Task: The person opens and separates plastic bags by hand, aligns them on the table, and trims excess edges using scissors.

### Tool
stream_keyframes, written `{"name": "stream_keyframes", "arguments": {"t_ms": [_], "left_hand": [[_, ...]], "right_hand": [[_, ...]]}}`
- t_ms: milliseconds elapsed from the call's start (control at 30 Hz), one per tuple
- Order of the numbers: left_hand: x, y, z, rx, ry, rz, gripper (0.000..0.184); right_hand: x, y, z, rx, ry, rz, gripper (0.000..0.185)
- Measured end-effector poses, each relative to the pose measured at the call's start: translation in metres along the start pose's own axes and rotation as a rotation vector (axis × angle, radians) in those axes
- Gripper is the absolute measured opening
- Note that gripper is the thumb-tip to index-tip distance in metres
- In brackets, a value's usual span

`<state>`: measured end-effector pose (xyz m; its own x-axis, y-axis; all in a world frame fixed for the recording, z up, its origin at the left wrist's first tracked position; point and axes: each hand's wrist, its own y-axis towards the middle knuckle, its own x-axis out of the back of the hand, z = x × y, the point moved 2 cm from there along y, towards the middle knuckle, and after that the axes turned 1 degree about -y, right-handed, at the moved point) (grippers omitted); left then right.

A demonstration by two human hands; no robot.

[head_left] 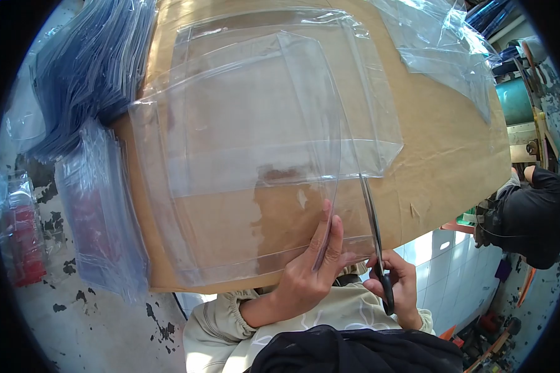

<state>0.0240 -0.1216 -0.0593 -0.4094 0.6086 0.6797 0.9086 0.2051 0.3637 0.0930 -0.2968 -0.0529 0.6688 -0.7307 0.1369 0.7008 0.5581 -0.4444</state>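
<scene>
A clear plastic sheet [249,118], folded or seamed along its edges like a flat bag, lies over another clear plastic piece [379,118] on brown paper. My left hand [311,270] pinches the lower right edge of the upper sheet between its fingers, lifting it slightly. In my right hand [399,286] is a pair of black-handled scissors [372,214], pointing away from me. Their blades lie along the right side of the plastic, the tips near the lower piece's corner. Whether the blades are parted is hard to make out.
Brown paper [442,161] covers the work surface. Stacked clear plastic sheets [93,68] and a smaller stack [99,211] stand at left, beside red-marked packets [25,230]. More loose plastic [442,50] lies at upper right. Another person [526,214] in black crouches at far right.
</scene>
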Motion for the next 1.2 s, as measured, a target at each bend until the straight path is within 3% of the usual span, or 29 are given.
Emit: {"name": "stream_keyframes", "arguments": {"t_ms": [400,500,1000,1200], "left_hand": [[0.001,0.0,0.001,0.008,0.048,-0.031,0.082],[0.002,0.005,-0.002,0.044,0.056,-0.092,0.065],[0.004,0.006,0.0,0.032,0.043,-0.1,0.068],[0.007,0.002,0.001,0.051,-0.021,-0.041,0.082]], "right_hand": [[0.001,-0.002,-0.001,-0.007,-0.076,-0.052,0.033],[-0.001,-0.003,-0.001,0.013,-0.075,-0.069,0.033],[-0.001,-0.006,-0.003,-0.008,-0.144,-0.111,0.031],[0.011,-0.003,-0.003,-0.036,-0.034,-0.206,0.035]]}}
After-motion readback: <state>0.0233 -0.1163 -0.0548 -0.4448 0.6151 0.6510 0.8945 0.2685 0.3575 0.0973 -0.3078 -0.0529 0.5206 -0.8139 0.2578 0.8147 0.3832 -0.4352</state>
